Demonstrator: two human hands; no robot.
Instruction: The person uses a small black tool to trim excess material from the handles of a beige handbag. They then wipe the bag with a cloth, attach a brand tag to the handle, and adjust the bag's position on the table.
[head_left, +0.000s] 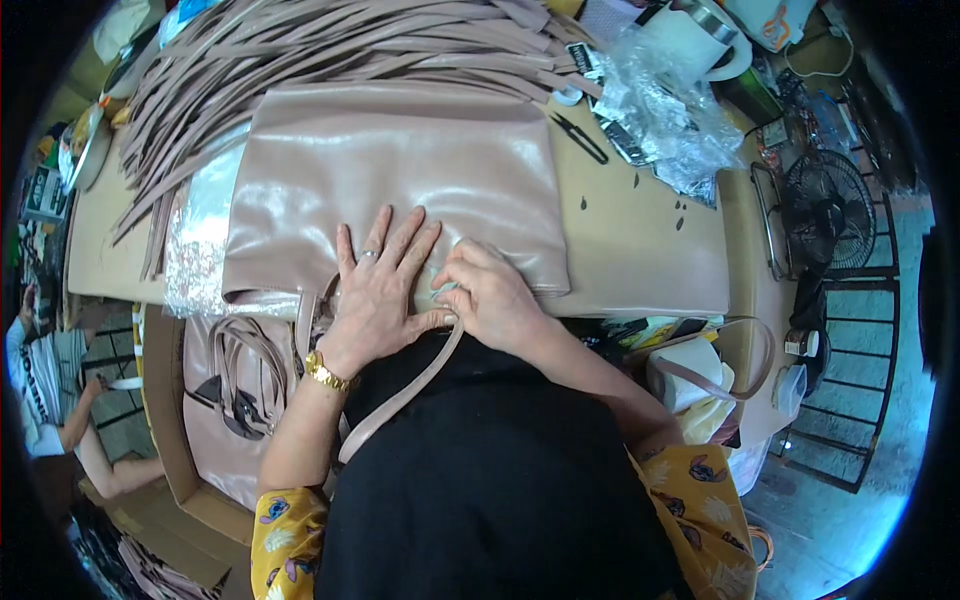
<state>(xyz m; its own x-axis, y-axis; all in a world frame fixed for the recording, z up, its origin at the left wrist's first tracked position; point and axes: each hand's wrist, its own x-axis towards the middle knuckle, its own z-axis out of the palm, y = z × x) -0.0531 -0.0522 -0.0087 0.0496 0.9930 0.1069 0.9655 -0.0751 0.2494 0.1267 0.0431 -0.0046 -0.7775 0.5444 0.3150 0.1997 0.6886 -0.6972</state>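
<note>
A pinkish-beige leather-like bag point(430, 170) lies flat on the table in front of me. My left hand point(380, 285) rests palm down near its front edge, fingers spread. Close beside it, my right hand point(487, 300) is closed against the bag, fingers bent in. A bit of something pale green shows between those fingers, too small to name. From under my hands a strap point(405, 397) of the same colour hangs over the table edge onto my black apron point(490, 480). My right hand covers the spot where the strap meets the bag.
Many loose straps point(330, 45) are heaped behind the bag. Black thread snips point(579, 138) lie right of it, near crumpled clear plastic point(660, 110) and a white mug point(700, 40). A cardboard box point(165, 400) with more bags stands lower left. A fan point(828, 208) is at right; another person point(60, 390) sits far left.
</note>
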